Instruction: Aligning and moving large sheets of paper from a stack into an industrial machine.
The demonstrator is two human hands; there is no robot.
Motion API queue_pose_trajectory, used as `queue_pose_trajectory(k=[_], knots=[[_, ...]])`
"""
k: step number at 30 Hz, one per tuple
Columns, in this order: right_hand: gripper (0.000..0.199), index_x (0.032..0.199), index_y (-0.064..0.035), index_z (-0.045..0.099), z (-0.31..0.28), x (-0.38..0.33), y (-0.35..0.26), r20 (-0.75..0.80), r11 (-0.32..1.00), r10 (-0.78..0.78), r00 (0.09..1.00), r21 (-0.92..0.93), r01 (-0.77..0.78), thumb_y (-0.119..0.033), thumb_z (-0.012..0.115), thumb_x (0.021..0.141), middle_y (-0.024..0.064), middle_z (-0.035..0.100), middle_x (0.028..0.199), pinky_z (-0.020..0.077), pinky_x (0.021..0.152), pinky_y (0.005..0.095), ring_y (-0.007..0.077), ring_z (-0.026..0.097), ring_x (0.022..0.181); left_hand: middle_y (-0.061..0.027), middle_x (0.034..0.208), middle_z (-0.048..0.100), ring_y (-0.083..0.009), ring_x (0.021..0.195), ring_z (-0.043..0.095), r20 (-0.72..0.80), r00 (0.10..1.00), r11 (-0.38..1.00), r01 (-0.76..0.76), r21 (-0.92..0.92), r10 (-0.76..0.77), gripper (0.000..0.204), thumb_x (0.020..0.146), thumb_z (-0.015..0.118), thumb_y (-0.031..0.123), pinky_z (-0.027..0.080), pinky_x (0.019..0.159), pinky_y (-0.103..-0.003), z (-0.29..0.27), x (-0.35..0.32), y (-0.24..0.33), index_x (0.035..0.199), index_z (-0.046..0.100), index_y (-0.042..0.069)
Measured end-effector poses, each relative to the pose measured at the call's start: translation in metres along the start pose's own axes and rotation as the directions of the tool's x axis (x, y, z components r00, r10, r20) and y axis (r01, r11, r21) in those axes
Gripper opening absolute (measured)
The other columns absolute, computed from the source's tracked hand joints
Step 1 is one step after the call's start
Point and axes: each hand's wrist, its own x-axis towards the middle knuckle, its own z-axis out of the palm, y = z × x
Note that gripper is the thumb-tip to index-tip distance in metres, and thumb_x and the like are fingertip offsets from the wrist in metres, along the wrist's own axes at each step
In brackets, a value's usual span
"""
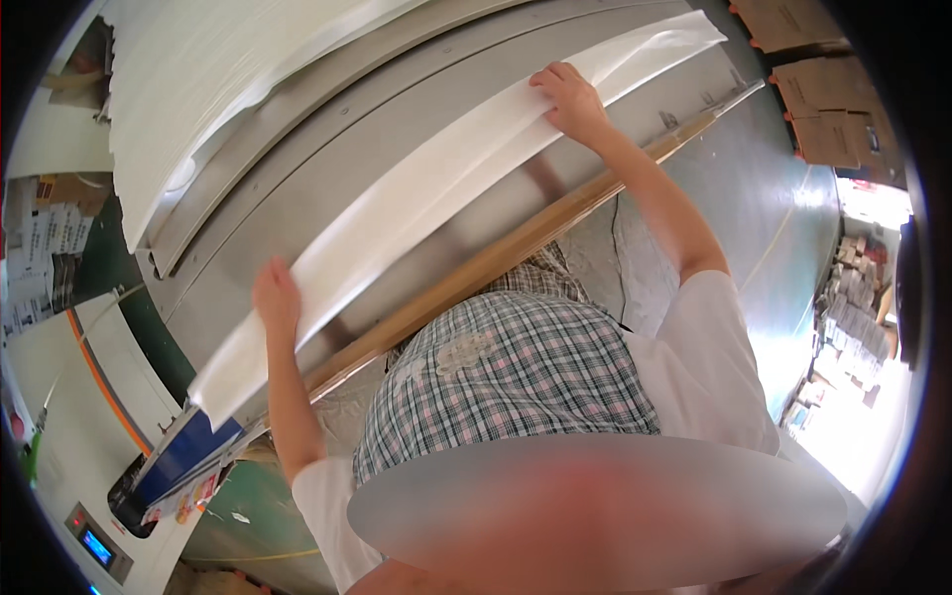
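Note:
A long white folded strip of sheet material (426, 188), paper or film I cannot tell, stretches diagonally over the grey metal table (397, 129). Its lower left end hangs by the table's side and its upper right end looks creased. My left hand (278, 293), slightly blurred, grips the strip toward its lower left end, fingers at the far edge. Farther up, my right hand (573, 104) has bent fingers closed on the strip's far edge near its upper right end. Parts of the fingers on both hands are hidden.
A tall stack of white sheets (198, 99) stands beyond a raised metal bar. A brown edge strip (486, 260) runs along the table's near side. At lower left is a machine panel with a small blue screen (96, 545). Cardboard boxes (818, 94) are stacked at far right.

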Motion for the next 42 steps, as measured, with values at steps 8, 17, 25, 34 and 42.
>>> queue_pose_trajectory(k=[8, 17, 25, 34, 42], knots=[[0.039, 0.096, -0.0107, 0.055, -0.017, 0.015, 0.057, 0.021, 0.993, -0.108, 0.994, 0.039, 0.108, 0.005, 0.057, 0.06, 0.0052, 0.052, 0.099, 0.0481, 0.073, 0.0344, 0.0247, 0.052, 0.095, -0.0189, 0.08, 0.06, -0.0367, 0.073, 0.057, -0.098, 0.963, 0.884, 0.268, 0.383, -0.25, 0.032, 0.09, 0.042, 0.029, 0.043, 0.065, -0.045, -0.076, -0.066, -0.091, 0.085, 0.059, 0.002], [0.029, 0.093, -0.0098, 0.052, -0.045, 0.032, 0.112, 0.271, 0.974, -0.056, 0.961, -0.197, 0.112, -0.004, 0.061, 0.066, 0.007, 0.051, 0.094, 0.0475, 0.068, 0.0386, 0.0254, 0.055, 0.09, -0.0071, 0.114, 0.056, -0.0281, 0.114, 0.044, -0.117, 0.882, 0.799, 0.465, 0.381, -0.457, 0.044, 0.09, 0.035, 0.045, 0.028, 0.093, -0.056, -0.014, -0.02, 0.083, 0.105, 0.06, 0.011], [0.021, 0.083, -0.0089, 0.051, -0.074, 0.038, 0.202, 0.167, 0.911, -0.056, 0.984, -0.394, 0.119, -0.005, 0.061, 0.065, 0.0085, 0.051, 0.09, 0.046, 0.07, 0.0387, 0.0261, 0.053, 0.087, -0.0037, 0.119, 0.054, -0.0257, 0.119, 0.039, -0.123, 0.837, 0.762, 0.537, 0.362, -0.532, 0.049, 0.09, 0.032, 0.051, 0.018, 0.096, -0.058, 0.003, -0.025, 0.066, 0.109, 0.059, 0.015], [0.012, 0.076, -0.0108, 0.055, -0.075, 0.054, 0.35, -0.264, 0.9, 0.098, 0.959, -0.388, -0.198, -0.016, 0.063, 0.068, 0.0062, 0.055, 0.08, 0.0436, 0.073, 0.0382, 0.0268, 0.053, 0.083, -0.006, 0.119, 0.054, -0.0267, 0.119, 0.038, -0.136, 0.845, 0.741, 0.521, 0.423, -0.517, 0.049, 0.09, 0.031, 0.05, 0.019, 0.097, -0.059, 0.001, -0.028, 0.066, 0.108, 0.059, 0.014], [0.019, 0.093, -0.0113, 0.06, -0.105, 0.06, 0.384, -0.425, 0.943, 0.198, 0.883, -0.163, -0.29, -0.018, 0.062, 0.075, 0.006, 0.059, 0.094, 0.0443, 0.079, 0.0369, 0.0244, 0.055, 0.088, -0.0052, 0.138, 0.035, -0.0332, 0.13, 0.023, -0.065, 0.806, 0.748, 0.573, 0.334, -0.588, 0.052, 0.088, 0.029, 0.055, 0.016, 0.095, -0.067, 0.003, -0.001, 0.13, 0.123, 0.049, 0.022]])
